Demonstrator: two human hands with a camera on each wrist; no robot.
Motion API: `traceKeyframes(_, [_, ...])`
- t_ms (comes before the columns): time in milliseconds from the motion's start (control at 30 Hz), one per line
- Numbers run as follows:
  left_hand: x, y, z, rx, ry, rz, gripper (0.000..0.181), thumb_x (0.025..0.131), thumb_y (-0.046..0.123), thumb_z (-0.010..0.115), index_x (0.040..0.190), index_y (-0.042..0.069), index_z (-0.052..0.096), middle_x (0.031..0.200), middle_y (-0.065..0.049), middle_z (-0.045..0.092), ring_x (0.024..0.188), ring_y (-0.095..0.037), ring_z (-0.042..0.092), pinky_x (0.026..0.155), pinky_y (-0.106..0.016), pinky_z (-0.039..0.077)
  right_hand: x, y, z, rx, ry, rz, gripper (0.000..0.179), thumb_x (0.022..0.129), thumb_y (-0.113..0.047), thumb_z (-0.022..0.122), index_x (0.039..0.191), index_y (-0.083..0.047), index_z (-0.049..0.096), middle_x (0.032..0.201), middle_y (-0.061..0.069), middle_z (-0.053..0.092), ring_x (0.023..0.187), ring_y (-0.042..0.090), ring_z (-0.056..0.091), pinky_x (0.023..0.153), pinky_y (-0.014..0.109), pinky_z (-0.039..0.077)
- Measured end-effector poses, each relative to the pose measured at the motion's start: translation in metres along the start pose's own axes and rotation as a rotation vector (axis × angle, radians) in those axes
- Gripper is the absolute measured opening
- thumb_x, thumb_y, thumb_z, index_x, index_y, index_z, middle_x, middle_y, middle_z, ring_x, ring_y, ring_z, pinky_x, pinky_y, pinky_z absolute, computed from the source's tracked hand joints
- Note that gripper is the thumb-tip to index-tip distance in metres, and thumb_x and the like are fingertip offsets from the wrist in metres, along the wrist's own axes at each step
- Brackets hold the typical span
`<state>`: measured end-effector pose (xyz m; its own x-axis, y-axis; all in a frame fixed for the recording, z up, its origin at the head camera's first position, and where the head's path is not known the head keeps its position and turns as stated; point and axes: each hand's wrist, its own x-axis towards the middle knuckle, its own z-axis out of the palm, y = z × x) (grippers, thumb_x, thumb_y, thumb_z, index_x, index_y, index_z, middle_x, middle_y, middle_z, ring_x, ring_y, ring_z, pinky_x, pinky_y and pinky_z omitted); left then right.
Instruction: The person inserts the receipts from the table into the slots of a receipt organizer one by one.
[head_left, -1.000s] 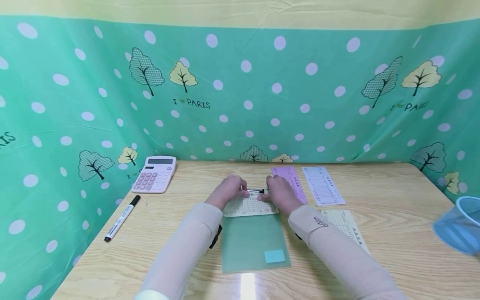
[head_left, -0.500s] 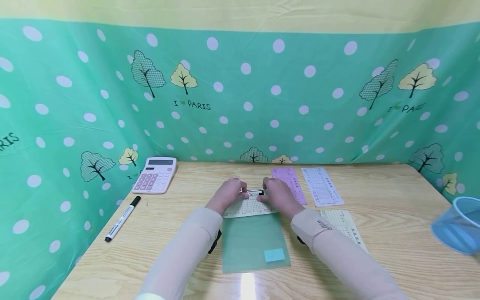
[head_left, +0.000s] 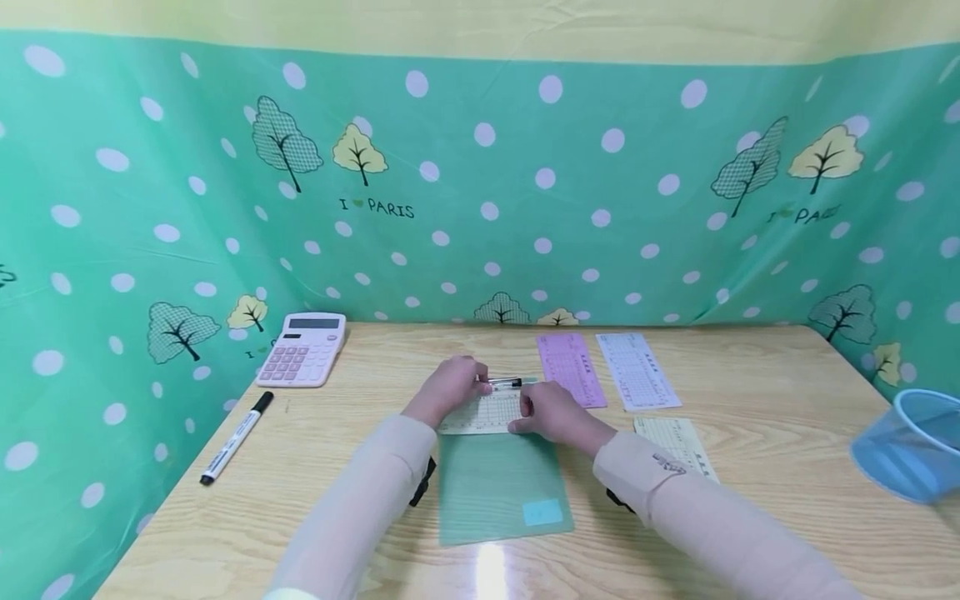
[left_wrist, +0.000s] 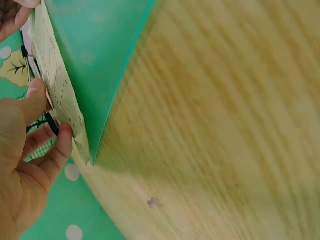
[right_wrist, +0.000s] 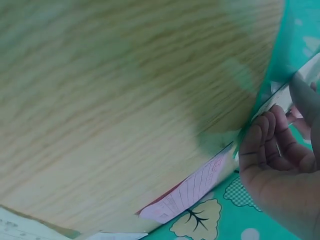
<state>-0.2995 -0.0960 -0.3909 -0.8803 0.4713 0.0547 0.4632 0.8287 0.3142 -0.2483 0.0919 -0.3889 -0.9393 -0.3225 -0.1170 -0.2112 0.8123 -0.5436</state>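
Observation:
A green translucent folder [head_left: 495, 483] lies at the middle of the table, a blue label near its lower right corner. Across its upper part is a cream printed slip [head_left: 487, 414], below a thin metal clip [head_left: 504, 382] with black ends. My left hand [head_left: 452, 388] pinches the clip near its left end; in the left wrist view its thumb and fingertips close around the black end [left_wrist: 51, 122], against the slip's edge. At the slip's right edge, my right hand [head_left: 557, 412] pinches the paper with thumb low and fingers curled, partly hiding that side.
Purple [head_left: 572, 369] and white printed slips [head_left: 639, 372] lie right of the folder, with another cream slip [head_left: 677, 446] nearer, partly under the right sleeve. A pink calculator [head_left: 303, 350] and marker [head_left: 237, 437] lie left. A blue mesh basket [head_left: 911, 446] stands far right.
My right hand has left the clip's right end and moved down along the slip's right edge, uncovering the clip's black end. My left hand has stayed at the clip.

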Motion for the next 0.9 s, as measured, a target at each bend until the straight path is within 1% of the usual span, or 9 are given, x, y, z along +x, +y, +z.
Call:
traceKeyframes(133, [0.0033, 0.0001, -0.0039, -0.022, -0.01, -0.022, 0.01, 0.093, 0.017, 0.074, 0.092, 0.007, 0.076, 0.092, -0.007, 0.072, 0.089, -0.024, 0.066, 0.087, -0.039, 0.054, 0.0018, 0.0022, 0.0, 0.003, 0.002, -0.003, 0.034, 0.085, -0.023, 0.084, 0.078, -0.01, 0.054, 0.071, 0.001, 0.051, 0.065, 0.014, 0.044, 0.059, 0.027, 0.035])
traceKeyframes(333, [0.0088, 0.0033, -0.0094, -0.074, -0.053, -0.114, 0.012, 0.096, 0.012, 0.071, 0.093, 0.004, 0.078, 0.092, -0.008, 0.075, 0.08, -0.02, 0.065, 0.083, -0.036, 0.055, 0.002, 0.0026, -0.0007, -0.042, -0.009, -0.022, 0.034, 0.087, -0.025, 0.082, 0.079, -0.01, 0.053, 0.071, 0.001, 0.049, 0.065, 0.014, 0.042, 0.06, 0.027, 0.034])
traceKeyframes(433, [0.0101, 0.0055, -0.0095, -0.107, -0.048, -0.162, 0.013, 0.096, 0.012, 0.071, 0.094, 0.002, 0.079, 0.094, -0.01, 0.076, 0.082, -0.021, 0.067, 0.084, -0.036, 0.056, 0.0007, 0.0026, -0.0018, -0.055, -0.008, -0.035, 0.034, 0.087, -0.025, 0.082, 0.079, -0.009, 0.053, 0.072, 0.001, 0.049, 0.066, 0.015, 0.042, 0.061, 0.027, 0.035])
traceKeyframes(567, [0.0098, 0.0074, -0.0094, -0.137, -0.019, -0.203, 0.013, 0.095, 0.012, 0.072, 0.094, 0.001, 0.078, 0.096, -0.012, 0.076, 0.086, -0.024, 0.069, 0.086, -0.037, 0.056, 0.0002, 0.0025, -0.0032, -0.054, 0.002, -0.044, 0.033, 0.087, -0.024, 0.082, 0.08, -0.009, 0.054, 0.072, 0.001, 0.049, 0.067, 0.015, 0.043, 0.062, 0.027, 0.036])
traceKeyframes(633, [0.0097, 0.0077, -0.0088, -0.146, -0.01, -0.213, 0.012, 0.094, 0.011, 0.073, 0.094, 0.0, 0.078, 0.097, -0.013, 0.076, 0.088, -0.025, 0.069, 0.087, -0.038, 0.056, 0.0005, 0.003, -0.0036, -0.049, 0.002, -0.042, 0.033, 0.087, -0.023, 0.082, 0.08, -0.009, 0.054, 0.072, 0.001, 0.049, 0.067, 0.015, 0.042, 0.062, 0.027, 0.036])
traceKeyframes(767, [0.0083, 0.0088, -0.0074, -0.188, -0.013, -0.237, 0.011, 0.092, 0.011, 0.076, 0.095, 0.001, 0.078, 0.101, -0.014, 0.075, 0.094, -0.026, 0.068, 0.091, -0.039, 0.054, 0.0015, 0.0042, -0.0044, -0.037, -0.007, -0.035, 0.033, 0.086, -0.023, 0.082, 0.079, -0.009, 0.054, 0.072, 0.001, 0.049, 0.067, 0.014, 0.042, 0.061, 0.027, 0.035])
traceKeyframes(900, [0.0066, 0.0072, -0.0054, -0.227, -0.009, -0.242, 0.011, 0.089, 0.011, 0.078, 0.093, 0.0, 0.077, 0.099, -0.012, 0.073, 0.093, -0.025, 0.066, 0.09, -0.038, 0.054, 0.0029, 0.0052, -0.0049, -0.023, -0.015, -0.026, 0.034, 0.085, -0.024, 0.083, 0.079, -0.009, 0.054, 0.072, 0.001, 0.049, 0.067, 0.014, 0.043, 0.061, 0.026, 0.035])
